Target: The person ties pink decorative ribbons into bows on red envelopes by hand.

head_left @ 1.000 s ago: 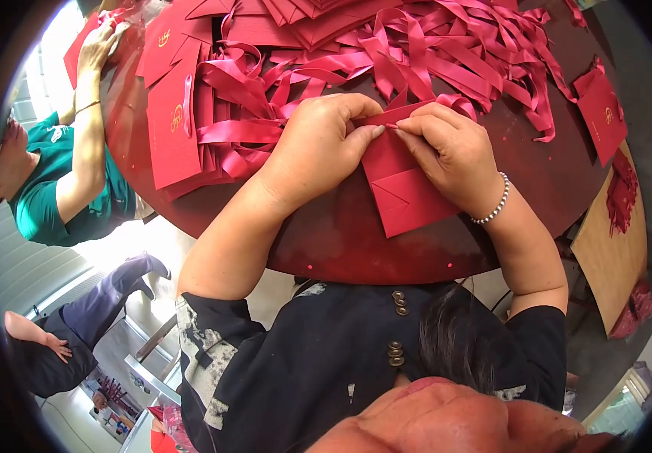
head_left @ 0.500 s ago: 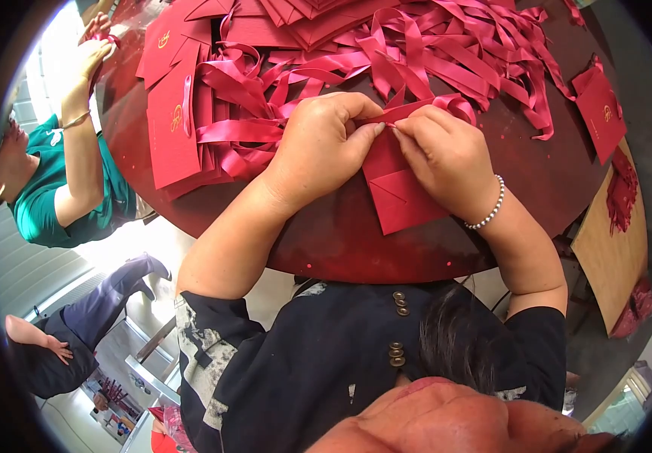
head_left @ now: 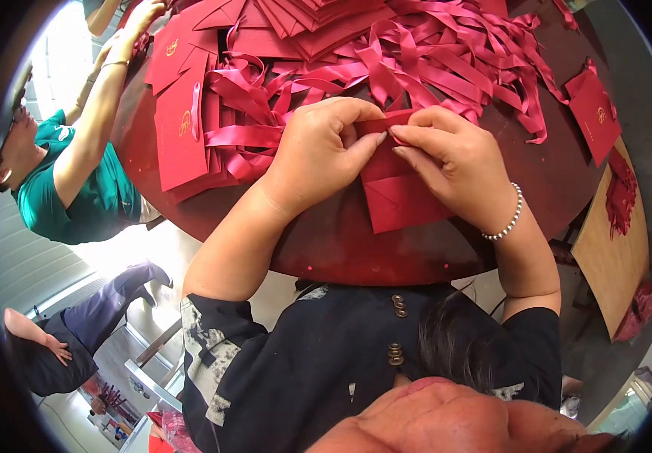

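One red envelope [head_left: 397, 198] is being worked on at the near edge of the round tabletop [head_left: 341, 241], right in front of the person. It's pinched at its far end by both hands: the left hand [head_left: 318, 155] has thumb and fingers closed on the upper left corner, the right hand [head_left: 454, 162] is closed on the top edge just beside it, fingertips nearly touching. A bit of ribbon [head_left: 386, 121] seems to be caught in the same pinch, though how it's threaded can't be told.

The key relation: the envelope's long axis runs from the fingertips back toward the person's body, tilted a little to the right, so most of it is tucked under and below the right hand. Both hands are equally near the top edge; the body of the envelope is covered more by the right one. A bead bracelet [head_left: 508, 220] is worn on the right wrist.

Counts, as far as they can be made out: one envelope in hand, one loose envelope [head_left: 596, 113] well apart on the right side, a stack [head_left: 182, 124] of several flat ones on the left (too overlapped to count), another fanned stack [head_left: 318, 19] at the far side. The ribbon pile [head_left: 446, 60] in between is a tangle, dozens probably, not countable.

A co-worker's arm [head_left: 103, 98] is reached onto the far left of the tabletop.
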A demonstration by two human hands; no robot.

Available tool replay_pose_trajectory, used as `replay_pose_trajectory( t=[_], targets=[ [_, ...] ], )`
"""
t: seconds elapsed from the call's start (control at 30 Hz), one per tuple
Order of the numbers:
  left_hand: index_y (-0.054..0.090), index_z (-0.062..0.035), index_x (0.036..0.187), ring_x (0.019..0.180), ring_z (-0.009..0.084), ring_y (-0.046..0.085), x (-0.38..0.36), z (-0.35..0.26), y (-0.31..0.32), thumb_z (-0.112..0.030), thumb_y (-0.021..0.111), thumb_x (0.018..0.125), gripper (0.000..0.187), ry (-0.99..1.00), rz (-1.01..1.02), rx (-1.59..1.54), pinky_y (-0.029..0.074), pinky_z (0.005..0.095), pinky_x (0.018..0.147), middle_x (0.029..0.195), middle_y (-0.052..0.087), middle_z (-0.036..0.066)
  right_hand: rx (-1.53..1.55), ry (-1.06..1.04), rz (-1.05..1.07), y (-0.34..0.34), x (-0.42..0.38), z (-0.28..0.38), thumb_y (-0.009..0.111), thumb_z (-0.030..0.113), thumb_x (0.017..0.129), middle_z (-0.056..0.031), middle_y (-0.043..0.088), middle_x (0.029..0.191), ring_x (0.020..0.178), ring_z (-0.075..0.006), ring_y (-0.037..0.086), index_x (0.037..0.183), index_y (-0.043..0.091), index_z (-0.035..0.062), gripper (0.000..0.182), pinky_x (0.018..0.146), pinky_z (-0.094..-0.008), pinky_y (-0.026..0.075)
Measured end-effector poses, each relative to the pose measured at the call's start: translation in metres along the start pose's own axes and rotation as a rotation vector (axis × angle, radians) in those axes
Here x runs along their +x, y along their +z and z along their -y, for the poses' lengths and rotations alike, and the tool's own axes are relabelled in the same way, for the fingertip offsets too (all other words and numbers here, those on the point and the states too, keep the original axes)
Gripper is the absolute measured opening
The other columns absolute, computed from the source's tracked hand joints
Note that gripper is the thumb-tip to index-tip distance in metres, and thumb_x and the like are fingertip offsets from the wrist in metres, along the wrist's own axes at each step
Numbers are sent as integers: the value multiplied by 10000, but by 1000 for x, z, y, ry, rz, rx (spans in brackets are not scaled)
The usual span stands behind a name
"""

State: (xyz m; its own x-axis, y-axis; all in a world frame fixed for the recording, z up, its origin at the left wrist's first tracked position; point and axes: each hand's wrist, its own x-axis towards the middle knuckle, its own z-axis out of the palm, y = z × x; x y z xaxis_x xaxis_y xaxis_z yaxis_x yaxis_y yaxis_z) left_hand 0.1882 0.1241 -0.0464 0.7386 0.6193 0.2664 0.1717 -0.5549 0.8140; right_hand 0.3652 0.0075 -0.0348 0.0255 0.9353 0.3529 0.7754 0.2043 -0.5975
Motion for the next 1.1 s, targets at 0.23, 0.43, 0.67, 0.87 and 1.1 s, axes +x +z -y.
replay_pose_trajectory(
  t=[0.23,0.43,0.67,0.87,1.1],
  targets=[
    [701,-17,926,722,281,685,-4,-12,-3,-14,745,776,156,30,49,92,537,368,640,829,690,120,-265,-190,24,-2,5,-1,787,49,824,-90,709,880,687,-208,680,966,741,24,151,597,-307,538],
    [695,-8,967,589,188,592,-9,-16,-3,50,756,775,210,270,32,-7,465,294,548,764,630,88,174,18,51,-56,21,12,774,-19,793,-60,672,821,666,-127,599,871,732,-21,89,598,-254,456],
    [692,-31,911,658,170,650,-20,-35,-4,-79,681,724,194,689,-57,309,534,300,568,849,663,43,336,62,550,-68,36,8,759,47,840,-90,660,739,685,-180,611,883,738,-18,81,628,-313,483],
    [691,-27,928,677,162,655,-19,-35,-4,-92,689,724,214,717,-50,377,534,297,572,875,670,47,272,78,688,-64,50,8,748,88,861,-111,691,767,727,-218,653,897,751,-20,114,691,-322,516],
    [690,-26,928,669,249,688,-18,-28,3,33,758,743,205,557,-2,288,557,333,597,862,723,95,450,438,709,-49,42,-3,744,93,852,-72,737,775,722,-116,660,894,746,-42,141,710,-295,530]
  ],
)
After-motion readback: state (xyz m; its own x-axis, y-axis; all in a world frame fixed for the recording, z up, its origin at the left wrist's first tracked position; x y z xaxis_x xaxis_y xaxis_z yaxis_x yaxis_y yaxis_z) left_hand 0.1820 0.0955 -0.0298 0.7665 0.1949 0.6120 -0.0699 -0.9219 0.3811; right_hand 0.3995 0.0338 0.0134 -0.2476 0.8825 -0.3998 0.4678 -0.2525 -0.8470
